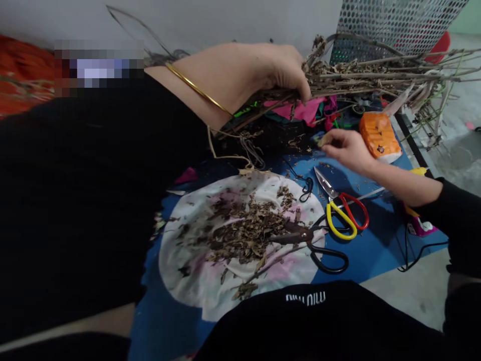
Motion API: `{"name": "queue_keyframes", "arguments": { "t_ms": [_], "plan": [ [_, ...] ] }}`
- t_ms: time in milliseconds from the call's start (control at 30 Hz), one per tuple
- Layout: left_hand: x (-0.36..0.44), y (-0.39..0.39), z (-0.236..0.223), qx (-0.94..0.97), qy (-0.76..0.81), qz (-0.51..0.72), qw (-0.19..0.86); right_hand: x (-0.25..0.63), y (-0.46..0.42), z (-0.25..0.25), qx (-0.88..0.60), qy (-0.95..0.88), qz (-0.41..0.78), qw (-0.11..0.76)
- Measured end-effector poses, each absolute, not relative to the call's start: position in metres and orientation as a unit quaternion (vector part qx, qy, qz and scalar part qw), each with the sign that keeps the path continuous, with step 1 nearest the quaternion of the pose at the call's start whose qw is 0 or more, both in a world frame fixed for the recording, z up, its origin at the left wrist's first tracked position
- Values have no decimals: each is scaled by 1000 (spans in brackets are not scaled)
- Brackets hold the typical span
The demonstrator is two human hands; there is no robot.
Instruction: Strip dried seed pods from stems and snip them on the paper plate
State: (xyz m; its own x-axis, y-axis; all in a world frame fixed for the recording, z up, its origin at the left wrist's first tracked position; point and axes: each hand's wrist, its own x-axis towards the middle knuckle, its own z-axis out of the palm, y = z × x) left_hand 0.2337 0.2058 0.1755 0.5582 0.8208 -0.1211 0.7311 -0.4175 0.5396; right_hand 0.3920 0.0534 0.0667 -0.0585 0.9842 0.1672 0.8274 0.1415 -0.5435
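Observation:
My left hand [280,70], with a gold bangle at the wrist, is closed over a bundle of dried plant stalks [361,77] at the back of the blue surface. Below it, my right hand [347,150] has its thumb and fingers pinched together; a small pale piece seems to show at the tips, too blurred to name. Crumbled dry leaves [248,230] lie heaped on a round whitish cloth [180,260]. Black-handled scissors [304,235] rest partly on this cloth. Beside them are scissors with one red and one yellow handle [338,203], blades apart.
An orange packet [379,135] lies right of my right hand. Pink fabric [300,111] is bunched under the stalks. A perforated grey basket [394,25] stands behind them. A purple device with a black cord [421,225] sits near the right edge of the blue surface [387,250].

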Motion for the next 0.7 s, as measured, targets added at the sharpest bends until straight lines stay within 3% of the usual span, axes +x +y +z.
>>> {"name": "queue_keyframes", "arguments": {
  "t_ms": [167,333,533,700],
  "plan": [
    [233,204,175,831,473,83,281,332,3,69,-455,-847,246,125],
    [230,201,176,839,473,64,260,367,45,62,-594,-770,158,170],
    [230,205,172,832,481,70,268,412,85,46,-686,-721,97,22],
    [227,202,174,819,485,67,301,400,77,39,-641,-758,123,4]
  ]
}}
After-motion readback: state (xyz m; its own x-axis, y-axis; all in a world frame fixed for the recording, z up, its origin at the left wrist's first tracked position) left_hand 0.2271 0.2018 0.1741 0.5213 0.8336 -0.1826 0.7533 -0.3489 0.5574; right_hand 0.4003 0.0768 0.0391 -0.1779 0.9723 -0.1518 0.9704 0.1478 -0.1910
